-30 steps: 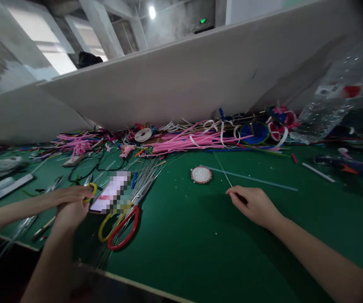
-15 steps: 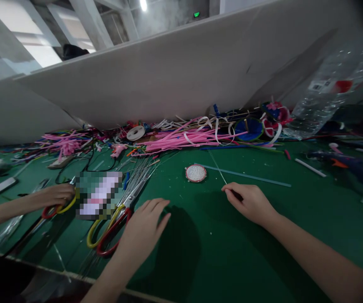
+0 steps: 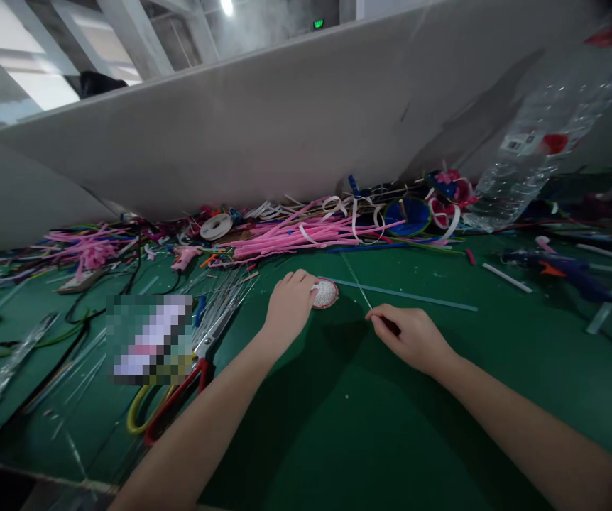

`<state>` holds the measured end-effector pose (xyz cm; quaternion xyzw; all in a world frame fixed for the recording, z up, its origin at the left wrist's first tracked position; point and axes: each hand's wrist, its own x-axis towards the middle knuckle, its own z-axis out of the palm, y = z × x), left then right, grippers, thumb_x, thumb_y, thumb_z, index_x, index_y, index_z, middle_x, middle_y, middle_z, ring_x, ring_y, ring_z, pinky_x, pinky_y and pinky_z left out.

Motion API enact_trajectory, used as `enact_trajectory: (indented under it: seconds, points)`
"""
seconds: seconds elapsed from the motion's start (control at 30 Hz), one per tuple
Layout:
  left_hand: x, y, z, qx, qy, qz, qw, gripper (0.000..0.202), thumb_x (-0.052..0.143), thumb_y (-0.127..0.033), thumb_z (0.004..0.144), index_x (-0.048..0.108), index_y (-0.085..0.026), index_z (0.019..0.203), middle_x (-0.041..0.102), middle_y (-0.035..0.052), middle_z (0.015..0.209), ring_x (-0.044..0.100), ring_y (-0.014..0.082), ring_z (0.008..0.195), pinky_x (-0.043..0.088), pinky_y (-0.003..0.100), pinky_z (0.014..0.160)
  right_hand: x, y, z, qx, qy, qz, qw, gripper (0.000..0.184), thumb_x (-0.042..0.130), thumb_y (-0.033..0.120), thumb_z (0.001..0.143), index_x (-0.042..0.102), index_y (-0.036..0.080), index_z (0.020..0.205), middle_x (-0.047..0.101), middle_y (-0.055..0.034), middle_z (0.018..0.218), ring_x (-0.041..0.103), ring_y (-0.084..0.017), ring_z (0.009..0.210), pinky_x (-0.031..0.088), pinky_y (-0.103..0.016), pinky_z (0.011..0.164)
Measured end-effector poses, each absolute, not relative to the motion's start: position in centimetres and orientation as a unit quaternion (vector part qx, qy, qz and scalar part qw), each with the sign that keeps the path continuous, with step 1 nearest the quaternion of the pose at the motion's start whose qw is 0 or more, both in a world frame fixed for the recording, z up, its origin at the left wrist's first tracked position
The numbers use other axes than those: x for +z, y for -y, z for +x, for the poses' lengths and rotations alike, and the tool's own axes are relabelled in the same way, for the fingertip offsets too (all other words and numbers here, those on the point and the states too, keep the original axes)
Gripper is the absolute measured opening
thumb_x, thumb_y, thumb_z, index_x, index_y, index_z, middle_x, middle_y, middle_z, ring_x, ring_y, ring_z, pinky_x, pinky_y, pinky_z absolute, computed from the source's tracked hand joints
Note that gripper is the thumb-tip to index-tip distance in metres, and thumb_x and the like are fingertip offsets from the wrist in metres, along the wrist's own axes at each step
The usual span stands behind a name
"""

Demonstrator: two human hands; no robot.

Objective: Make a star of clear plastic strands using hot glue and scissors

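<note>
My left hand (image 3: 291,304) reaches over the green table to a small round disc (image 3: 326,293), white and speckled with a red rim. Its fingers close on the disc's left edge, hiding part of it. To the right, my right hand (image 3: 411,333) pinches the lower end of a thin clear strand (image 3: 358,282) between thumb and forefinger. The strand slants up and left, past the disc's right side. Behind the disc, a flat translucent strip (image 3: 407,294) lies on the table. Large scissors (image 3: 202,365) with red and yellow handles lie left of my left forearm.
Pink stems (image 3: 306,238), a white spool (image 3: 216,226) and a blue round piece (image 3: 407,216) crowd the foot of a pale partition (image 3: 263,135). A clear plastic bottle (image 3: 524,156) leans at the right, near a dark blue glue gun (image 3: 566,273). Clear rods (image 3: 226,298) lie by the scissors.
My left hand has moved up and right from beside the scissors to the disc. Another person's hand and its scissors have gone from the left. My right hand keeps its pinch.
</note>
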<state>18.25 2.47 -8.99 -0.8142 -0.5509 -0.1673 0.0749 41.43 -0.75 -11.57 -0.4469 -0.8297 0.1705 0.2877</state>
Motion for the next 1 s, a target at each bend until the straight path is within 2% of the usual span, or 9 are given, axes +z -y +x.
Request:
enact_trajectory:
  seconds: [0.13,0.33,0.47,0.6,0.73,0.9,1.0]
  points:
    - [-10.0,-2.9,17.6,-0.219,0.56,-0.797,0.061,0.018,0.04,-0.022,0.089,0.057,-0.018,0.093,0.057,0.0052,0.094,0.053,0.0188,0.089,0.041,0.032,0.079,-11.6,0.6,41.4,0.148,0.828,-0.464,0.278,0.024,0.037,0.028,0.087,0.06,0.021,0.09,0.061,0.0027,0.064,0.05,-0.008,0.05,0.033,-0.022,0.048]
    - [-10.6,-2.8,16.7,-0.245,0.575,-0.779,0.056,0.016,0.043,-0.022,0.087,0.058,-0.017,0.09,0.058,0.0057,0.09,0.053,0.0191,0.089,0.041,0.032,0.077,-12.2,-0.4,41.7,-0.033,0.81,-0.535,0.237,0.026,0.046,0.041,0.081,0.058,0.018,0.082,0.061,-0.0045,0.07,0.056,-0.017,0.068,0.037,-0.027,0.055]
    - [-10.8,-2.6,17.3,-0.255,0.565,-0.783,0.045,0.016,0.042,-0.019,0.086,0.058,-0.017,0.086,0.058,0.0053,0.087,0.053,0.0182,0.086,0.04,0.031,0.076,-12.4,-0.8,41.9,-0.022,0.81,-0.563,0.164,0.022,0.042,0.036,0.083,0.053,0.019,0.076,0.056,-0.003,0.059,0.05,-0.015,0.049,0.025,-0.024,0.04]
    - [-10.2,-1.8,18.2,-0.279,0.55,-0.786,0.035,0.016,0.043,-0.019,0.085,0.058,-0.017,0.084,0.059,0.0049,0.084,0.054,0.0181,0.084,0.039,0.031,0.075,-12.4,-0.5,41.8,-0.022,0.812,-0.568,0.132,0.02,0.04,0.029,0.083,0.051,0.018,0.071,0.051,-0.0014,0.05,0.042,-0.011,0.038,0.018,-0.024,0.037]
    - [-9.8,-0.6,19.8,-0.323,0.525,-0.786,-0.032,0.016,0.044,-0.02,0.085,0.059,-0.018,0.084,0.062,0.0036,0.083,0.055,0.0164,0.077,0.039,0.031,0.074,-12.2,-0.4,41.8,0.075,0.788,-0.58,0.191,0.017,0.042,0.029,0.082,0.051,0.019,0.072,0.052,0.0,0.05,0.047,-0.012,0.041,0.024,-0.023,0.04]
    - [-9.8,1.5,22.4,-0.373,0.474,-0.747,-0.278,0.025,0.04,-0.028,0.089,0.06,-0.019,0.102,0.063,0.0033,0.082,0.056,0.0136,0.067,0.043,0.026,0.062,-11.2,0.3,41.0,0.253,0.751,-0.511,0.333,0.021,0.04,0.037,0.086,0.054,0.021,0.084,0.06,-0.0002,0.066,0.054,-0.012,0.056,0.038,-0.023,0.049]
    - [-9.5,2.4,23.3,-0.399,0.44,-0.722,-0.355,0.027,0.045,-0.031,0.088,0.06,-0.019,0.107,0.062,0.0048,0.088,0.057,0.0135,0.071,0.045,0.026,0.065,-10.6,1.2,40.3,0.294,0.749,-0.466,0.367,0.02,0.041,0.037,0.086,0.054,0.021,0.088,0.06,-0.0005,0.072,0.053,-0.011,0.061,0.04,-0.023,0.054]
